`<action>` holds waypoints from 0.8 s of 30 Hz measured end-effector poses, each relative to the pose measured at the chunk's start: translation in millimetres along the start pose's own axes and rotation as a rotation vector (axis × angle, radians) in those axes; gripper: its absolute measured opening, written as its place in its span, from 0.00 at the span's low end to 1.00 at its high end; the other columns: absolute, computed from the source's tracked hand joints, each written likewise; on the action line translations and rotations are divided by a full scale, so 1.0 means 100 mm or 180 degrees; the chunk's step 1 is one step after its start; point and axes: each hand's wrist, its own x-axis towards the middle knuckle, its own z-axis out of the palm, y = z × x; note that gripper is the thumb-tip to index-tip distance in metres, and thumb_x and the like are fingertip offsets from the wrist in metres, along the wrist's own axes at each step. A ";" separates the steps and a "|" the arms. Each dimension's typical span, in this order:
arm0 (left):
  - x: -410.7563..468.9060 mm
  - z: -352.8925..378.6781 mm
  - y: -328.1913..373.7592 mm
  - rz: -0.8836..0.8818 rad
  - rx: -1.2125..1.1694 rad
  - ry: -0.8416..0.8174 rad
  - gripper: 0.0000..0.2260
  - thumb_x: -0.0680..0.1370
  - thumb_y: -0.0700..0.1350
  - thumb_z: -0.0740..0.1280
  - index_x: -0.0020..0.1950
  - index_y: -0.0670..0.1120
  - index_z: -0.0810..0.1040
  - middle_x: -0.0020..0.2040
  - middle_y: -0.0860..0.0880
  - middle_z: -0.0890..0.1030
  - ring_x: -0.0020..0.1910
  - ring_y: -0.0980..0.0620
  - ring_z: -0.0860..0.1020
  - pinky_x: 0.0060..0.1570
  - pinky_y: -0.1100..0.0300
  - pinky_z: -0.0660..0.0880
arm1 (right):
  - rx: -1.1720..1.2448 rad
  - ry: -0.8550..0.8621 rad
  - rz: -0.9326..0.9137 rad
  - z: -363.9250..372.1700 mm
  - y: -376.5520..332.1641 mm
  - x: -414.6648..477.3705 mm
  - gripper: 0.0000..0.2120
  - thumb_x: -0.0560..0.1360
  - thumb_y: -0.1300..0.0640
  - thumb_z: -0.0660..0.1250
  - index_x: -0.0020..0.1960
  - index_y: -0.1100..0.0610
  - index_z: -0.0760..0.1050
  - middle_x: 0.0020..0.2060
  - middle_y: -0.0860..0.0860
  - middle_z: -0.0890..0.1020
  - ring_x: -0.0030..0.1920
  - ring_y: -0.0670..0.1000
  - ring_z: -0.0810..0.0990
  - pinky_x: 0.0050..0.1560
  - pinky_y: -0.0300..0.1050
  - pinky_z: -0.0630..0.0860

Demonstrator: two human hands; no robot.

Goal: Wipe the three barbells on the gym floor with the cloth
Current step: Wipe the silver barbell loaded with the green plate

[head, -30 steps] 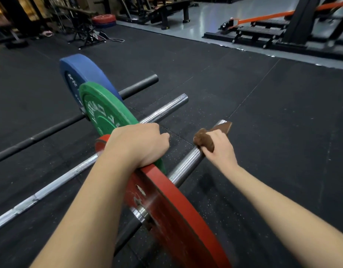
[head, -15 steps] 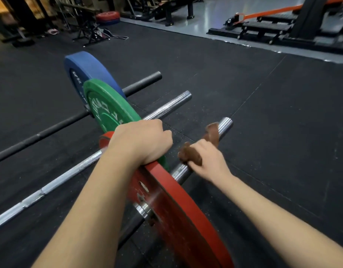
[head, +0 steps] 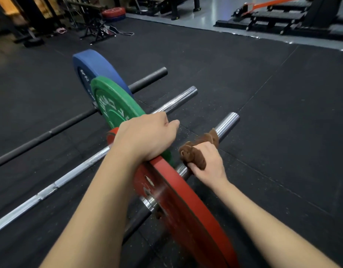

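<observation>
Three barbells lie side by side on the black rubber floor. The nearest carries a red plate (head: 188, 207); its chrome sleeve (head: 225, 122) points up and right. My left hand (head: 145, 138) grips the top rim of the red plate. My right hand (head: 205, 163) holds a brown cloth (head: 197, 149) wrapped round that sleeve, close to the plate. The middle barbell (head: 74, 171) has a green plate (head: 116, 107) and a chrome bar. The far one (head: 147, 79) is black with a blue plate (head: 97, 68).
Black gym flooring (head: 263, 113) stretches to the right of the sleeves. Racks, a stand and a stacked red plate (head: 113, 12) stand at the far left back. A low black platform with an orange bar (head: 273, 14) sits at the far right, on grey floor.
My right hand has slid the cloth along the sleeve from its tip back toward the red plate. The left hand stays on the plate's rim.
</observation>
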 end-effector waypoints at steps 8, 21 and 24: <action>0.01 0.02 -0.01 0.0017 -0.0107 0.0033 0.21 0.82 0.66 0.53 0.42 0.50 0.69 0.40 0.54 0.76 0.48 0.42 0.76 0.50 0.50 0.68 | 0.0007 -0.0753 -0.0841 0.08 -0.24 -0.13 0.17 0.71 0.50 0.76 0.55 0.58 0.79 0.46 0.52 0.77 0.47 0.55 0.75 0.48 0.50 0.70; 0.04 0.04 -0.03 0.0037 0.0082 -0.0073 0.18 0.80 0.65 0.56 0.43 0.53 0.70 0.41 0.55 0.78 0.47 0.46 0.77 0.48 0.51 0.67 | -0.1368 -0.0653 0.1327 -0.61 0.65 1.35 0.20 0.73 0.47 0.74 0.56 0.51 0.65 0.48 0.52 0.77 0.48 0.58 0.76 0.51 0.53 0.77; 0.03 0.04 -0.02 0.0061 0.0075 -0.0097 0.18 0.80 0.65 0.56 0.43 0.52 0.70 0.41 0.55 0.78 0.47 0.46 0.77 0.49 0.51 0.68 | -0.1948 -0.1027 0.1344 -0.67 0.88 1.67 0.21 0.74 0.45 0.74 0.59 0.54 0.70 0.55 0.58 0.80 0.56 0.63 0.79 0.55 0.55 0.76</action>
